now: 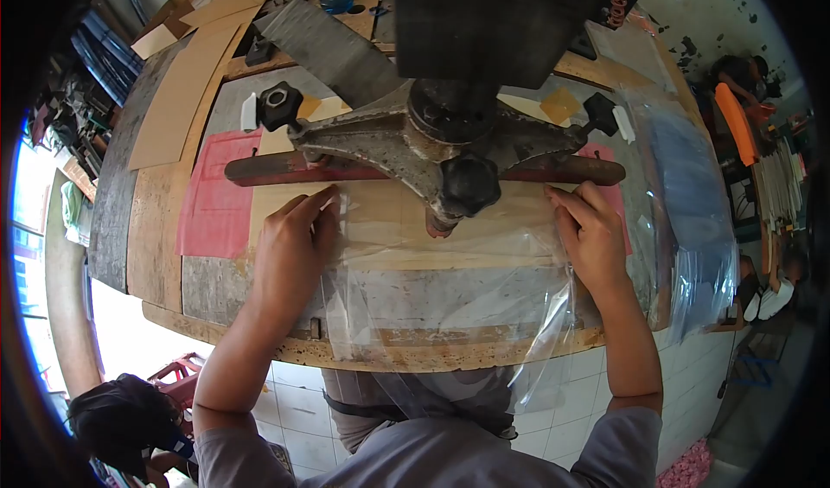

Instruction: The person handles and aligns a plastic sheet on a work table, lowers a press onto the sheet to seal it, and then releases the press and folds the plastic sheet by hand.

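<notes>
A sheet of clear plastic film (450, 293) stretches between my two hands, and its near end hangs over the table's front edge. My left hand (298, 229) pinches the film's left edge just in front of a long bar (354, 172). At the other side, my right hand (590, 229) pinches the right edge, its fingertips close to the same bar. The bar belongs to a heavy metal press head (441, 133) with black knobs (471, 183). Under the film lies a tan sheet (406, 250). The film's far edge is hidden by the press.
Pink sheets (214, 198) lie left and right under the bar. A stack of clear plastic film (692, 194) rests at the table's right. Cardboard (186, 99) lies along the left side. One person (130, 423) is at lower left, another (739, 77) at upper right.
</notes>
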A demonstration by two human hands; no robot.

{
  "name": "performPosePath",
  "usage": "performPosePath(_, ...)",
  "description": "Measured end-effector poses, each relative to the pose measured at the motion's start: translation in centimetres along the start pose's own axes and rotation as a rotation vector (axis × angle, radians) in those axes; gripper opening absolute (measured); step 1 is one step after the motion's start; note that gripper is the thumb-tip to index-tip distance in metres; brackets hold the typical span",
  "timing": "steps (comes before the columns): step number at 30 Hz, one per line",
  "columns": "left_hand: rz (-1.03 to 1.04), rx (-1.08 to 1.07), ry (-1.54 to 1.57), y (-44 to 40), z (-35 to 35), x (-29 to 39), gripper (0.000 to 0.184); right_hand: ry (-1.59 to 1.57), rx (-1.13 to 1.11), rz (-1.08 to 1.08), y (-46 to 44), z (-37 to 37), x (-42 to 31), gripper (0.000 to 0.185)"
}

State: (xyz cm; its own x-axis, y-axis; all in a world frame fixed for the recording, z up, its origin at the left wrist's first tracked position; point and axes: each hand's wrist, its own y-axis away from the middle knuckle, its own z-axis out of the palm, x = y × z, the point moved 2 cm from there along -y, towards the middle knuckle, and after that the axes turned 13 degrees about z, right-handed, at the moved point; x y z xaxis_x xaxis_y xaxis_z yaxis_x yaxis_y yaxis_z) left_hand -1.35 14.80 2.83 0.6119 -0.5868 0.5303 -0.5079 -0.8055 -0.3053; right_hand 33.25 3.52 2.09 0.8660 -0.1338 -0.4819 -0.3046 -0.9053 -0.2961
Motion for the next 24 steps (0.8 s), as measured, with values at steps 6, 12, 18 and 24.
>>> performPosePath(6, 0.029, 0.087, 0.003, 0.5, 0.4, -0.9, 0.022, 0.009, 0.028, -0.041, 0.0, 0.2, -0.1, 0.028)
performPosePath(12, 0.011, 0.077, 0.068, 0.6, 0.2, -0.8, 0.022, 0.058, 0.019, -0.06, -0.1, -0.1, -0.6, 0.028)
performPosePath(18, 0.014, 0.07, 0.068, 0.3, 0.2, -1.1, 0.023, 0.03, 0.004, 0.015, 0.2, 0.2, -0.7, 0.018)
performPosePath(24, 0.018, 0.082, 0.062, 0.2, 0.3, -1.1, 0.024, 0.006, 0.009, 0.006, 0.2, 0.4, -0.3, 0.017)
